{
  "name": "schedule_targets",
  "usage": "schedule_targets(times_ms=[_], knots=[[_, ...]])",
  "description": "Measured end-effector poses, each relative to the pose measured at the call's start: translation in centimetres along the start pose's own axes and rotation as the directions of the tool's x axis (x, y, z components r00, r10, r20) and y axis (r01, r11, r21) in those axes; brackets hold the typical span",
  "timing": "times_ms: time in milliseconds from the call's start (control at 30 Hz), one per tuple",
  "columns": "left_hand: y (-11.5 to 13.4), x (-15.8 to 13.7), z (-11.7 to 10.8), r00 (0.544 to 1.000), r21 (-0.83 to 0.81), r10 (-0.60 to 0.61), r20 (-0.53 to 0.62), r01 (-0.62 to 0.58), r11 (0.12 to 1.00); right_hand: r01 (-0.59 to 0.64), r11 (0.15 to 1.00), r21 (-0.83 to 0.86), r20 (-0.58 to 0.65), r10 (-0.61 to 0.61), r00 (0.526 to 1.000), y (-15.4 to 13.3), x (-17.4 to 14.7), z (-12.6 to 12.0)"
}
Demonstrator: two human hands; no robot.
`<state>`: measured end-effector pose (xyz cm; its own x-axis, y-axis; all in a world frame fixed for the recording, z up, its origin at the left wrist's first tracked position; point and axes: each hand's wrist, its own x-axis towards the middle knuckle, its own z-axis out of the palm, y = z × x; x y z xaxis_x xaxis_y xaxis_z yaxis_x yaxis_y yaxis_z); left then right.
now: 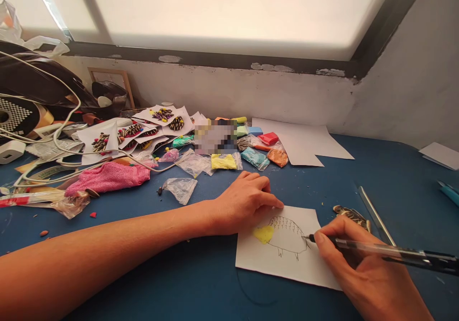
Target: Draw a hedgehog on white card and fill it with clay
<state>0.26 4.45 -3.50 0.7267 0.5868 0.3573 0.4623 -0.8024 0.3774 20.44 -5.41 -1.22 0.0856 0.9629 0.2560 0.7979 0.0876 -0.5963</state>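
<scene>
The right hand [362, 263] is closed in a writing grip, thumb and fingers pinching a clear-barrelled black pen [387, 250] whose tip is at the right end of a drawing [287, 237]. Its side is against the right part of a white sheet [265, 260], which lies flat on the blue surface [193, 282]. The drawing is a rounded outline with short legs and rows of small curved marks at its top; a yellow patch [264, 235] adjoins its left end.

The left hand [244, 204] lies palm-down at the sheet's upper left, its index finger extended to the top edge and its other fingers loosely curled. Its thumb and palm are hidden, so whether they close on anything I cannot tell.

Just beyond the right hand are striped seeds [353, 216], partly covered by it, and a slim metallic rod [376, 215]. Farther off are a clear bag [181, 190], a pink cloth [111, 177], a yellow packet [224, 161] and, near the wall [215, 89], larger white paper [304, 144].
</scene>
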Motion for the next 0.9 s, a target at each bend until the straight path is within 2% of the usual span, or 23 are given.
schedule_targets(times_ms=[200, 300, 433, 500, 667, 900], knots=[[-0.2, 0.0, 0.2, 1.0, 0.009, 0.015, -0.021, -0.015, 1.0, 0.21, 0.978, 0.005, -0.003, -0.21, 0.978, 0.4, 0.6, -0.9], [-0.3, 0.0, 0.3, 0.999, 0.01, 0.026, -0.027, -0.026, 1.0, 0.246, 0.969, 0.017, -0.008, -0.246, 0.969, -0.3, 0.3, -0.7], [-0.3, -0.1, 0.3, 0.999, 0.016, 0.033, -0.041, -0.033, 0.999, 0.269, 0.962, 0.041, 0.049, -0.271, 0.961, -0.8, 0.0, 0.0], [-0.3, -0.1, 0.3, 0.998, 0.015, 0.039, -0.052, -0.038, 0.999, 0.246, 0.966, 0.075, 0.065, -0.251, 0.966, -0.9, -0.1, 0.5], [-0.6, 0.0, 0.4, 0.998, 0.016, 0.041, -0.058, -0.04, 0.999, 0.071, 0.976, 0.205, 0.064, -0.086, 0.994, -1.8, -0.7, 1.5], [-0.5, 0.0, 0.4, 0.999, 0.036, 0.029, -0.029, -0.028, 0.999, 0.029, 0.973, 0.228, 0.092, -0.051, 0.994, -1.8, -0.6, 1.7]])
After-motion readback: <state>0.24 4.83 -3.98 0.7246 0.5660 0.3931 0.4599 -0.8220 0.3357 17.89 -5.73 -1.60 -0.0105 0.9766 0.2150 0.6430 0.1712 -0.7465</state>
